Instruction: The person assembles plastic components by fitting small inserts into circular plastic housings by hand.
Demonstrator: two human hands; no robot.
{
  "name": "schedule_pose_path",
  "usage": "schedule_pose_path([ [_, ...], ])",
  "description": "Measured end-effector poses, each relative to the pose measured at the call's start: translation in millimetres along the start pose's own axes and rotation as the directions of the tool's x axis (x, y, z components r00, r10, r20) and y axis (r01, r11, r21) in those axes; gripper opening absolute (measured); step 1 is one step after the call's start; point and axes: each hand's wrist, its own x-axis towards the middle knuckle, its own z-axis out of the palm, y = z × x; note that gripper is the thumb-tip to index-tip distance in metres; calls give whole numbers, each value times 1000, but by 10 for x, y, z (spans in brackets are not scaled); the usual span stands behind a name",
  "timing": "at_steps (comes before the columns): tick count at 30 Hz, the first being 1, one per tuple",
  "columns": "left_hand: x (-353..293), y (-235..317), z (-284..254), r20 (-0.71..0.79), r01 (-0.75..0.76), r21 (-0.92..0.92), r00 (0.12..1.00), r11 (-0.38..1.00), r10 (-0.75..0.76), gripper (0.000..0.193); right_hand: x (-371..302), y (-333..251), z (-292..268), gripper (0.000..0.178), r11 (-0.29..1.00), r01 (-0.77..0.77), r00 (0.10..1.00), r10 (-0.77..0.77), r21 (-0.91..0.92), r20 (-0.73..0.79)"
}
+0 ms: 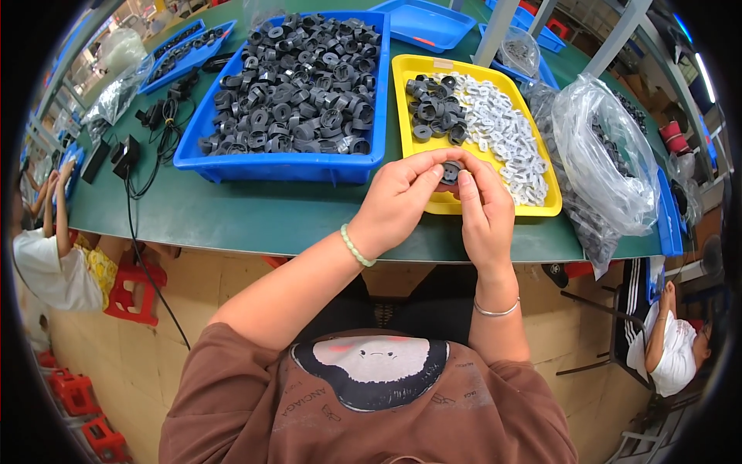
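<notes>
Over the near edge of a yellow tray (398, 100), both my hands meet around one small dark grey round plastic part (450, 172). My left hand (402, 193) pinches it from the left, thumb on top. On its other side, the thumb and fingers of my right hand (487, 201) close on it too. Inside the tray lie a heap of dark grey ring-shaped parts (435, 108) and many small white oval plastic pieces (502, 127). A large blue bin (278, 168) to the left is piled with dark grey ring-shaped parts (301, 85).
Black cables and an adapter (125, 155) lie at the left of the green table (232, 213). Right of the tray stands a clear plastic bag (603, 155) with dark parts. A blue tray (425, 23) sits behind, beside a metal post (497, 31). Other people sit at both sides.
</notes>
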Motion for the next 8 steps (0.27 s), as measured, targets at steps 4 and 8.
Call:
schedule_pose_path([
  [4, -36, 13, -31, 32, 13, 11, 999, 1000, -14, 35, 4, -18, 9, 26, 978, -145, 989, 141, 153, 33],
  [8, -28, -27, -37, 63, -42, 91, 997, 995, 37, 35, 8, 46, -54, 31, 953, -211, 974, 187, 215, 127],
])
